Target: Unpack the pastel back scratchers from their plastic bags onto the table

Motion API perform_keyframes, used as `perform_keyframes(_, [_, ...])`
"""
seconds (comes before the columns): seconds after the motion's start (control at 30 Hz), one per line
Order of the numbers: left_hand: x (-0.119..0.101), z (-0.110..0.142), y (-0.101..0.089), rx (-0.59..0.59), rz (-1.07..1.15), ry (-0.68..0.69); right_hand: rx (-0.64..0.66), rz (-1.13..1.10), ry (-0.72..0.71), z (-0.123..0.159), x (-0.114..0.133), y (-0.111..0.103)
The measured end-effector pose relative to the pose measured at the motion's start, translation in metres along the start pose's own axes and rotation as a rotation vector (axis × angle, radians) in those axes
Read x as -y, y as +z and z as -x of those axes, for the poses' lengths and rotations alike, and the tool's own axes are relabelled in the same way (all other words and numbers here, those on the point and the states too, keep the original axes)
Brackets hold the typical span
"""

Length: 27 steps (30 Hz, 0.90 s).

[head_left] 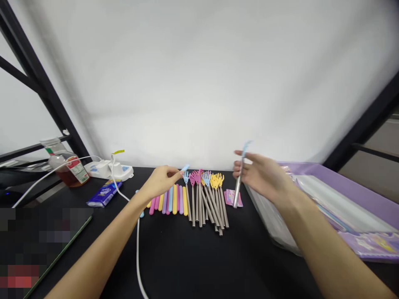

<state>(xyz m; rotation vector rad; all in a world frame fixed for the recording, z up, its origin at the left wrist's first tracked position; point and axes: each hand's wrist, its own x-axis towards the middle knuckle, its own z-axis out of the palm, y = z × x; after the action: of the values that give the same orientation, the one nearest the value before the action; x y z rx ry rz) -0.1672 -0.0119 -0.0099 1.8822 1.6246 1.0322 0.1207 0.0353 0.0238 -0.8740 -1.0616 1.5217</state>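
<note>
Hands apart | left hand (162, 181) pinching blue handle (185, 168) | right hand (258, 171) gripping blue scratcher (237, 192) | other scratchers (200, 205) on table (187, 265) between

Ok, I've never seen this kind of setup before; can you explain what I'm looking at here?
There is no machine: these are a person's two bare hands, seen by one camera worn on the head, looking forward and down. The left hand pinches a light-blue piece; the right hand holds a metal rod with a blue, hand-shaped tip. On the black table lie colorful sticks and a cluster of similar rods. A purple container sits to the right; a bottle, a blue packet and a power strip are to the left.
</note>
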Motion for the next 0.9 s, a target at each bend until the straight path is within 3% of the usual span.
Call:
perform_keyframes(0.1, [0.002,0.001,0.003,-0.112,-0.233,-0.023,0.011,0.313,0.076,-0.005,-0.025,0.027])
perform_keyframes(0.17, [0.002,0.006,0.007,-0.162,-0.348,-0.091,0.004,0.629,0.052,-0.012,-0.039,0.038])
perform_keyframes(0.27, [0.005,0.013,0.012,-0.179,-0.463,-0.170,0.001,1.149,-0.032,-0.025,-0.054,0.041])
perform_keyframes(0.33, [0.009,0.014,0.016,-0.145,-0.522,-0.194,0.010,1.306,-0.038,-0.032,-0.062,0.040])
perform_keyframes(0.47, [0.016,0.015,0.024,-0.074,-0.676,-0.212,0.011,1.378,-0.015,-0.041,-0.079,0.036])
perform_keyframes(0.63, [0.016,0.017,0.027,-0.037,-0.732,-0.169,-0.030,1.451,-0.092,-0.035,-0.088,0.030])
perform_keyframes(0.77, [0.014,0.017,0.027,-0.072,-0.771,-0.145,0.028,1.423,-0.148,-0.025,-0.080,0.025])
perform_keyframes(0.9, [0.000,0.016,0.037,-0.076,-0.767,0.004,0.062,1.268,-0.158,-0.015,-0.060,0.014])
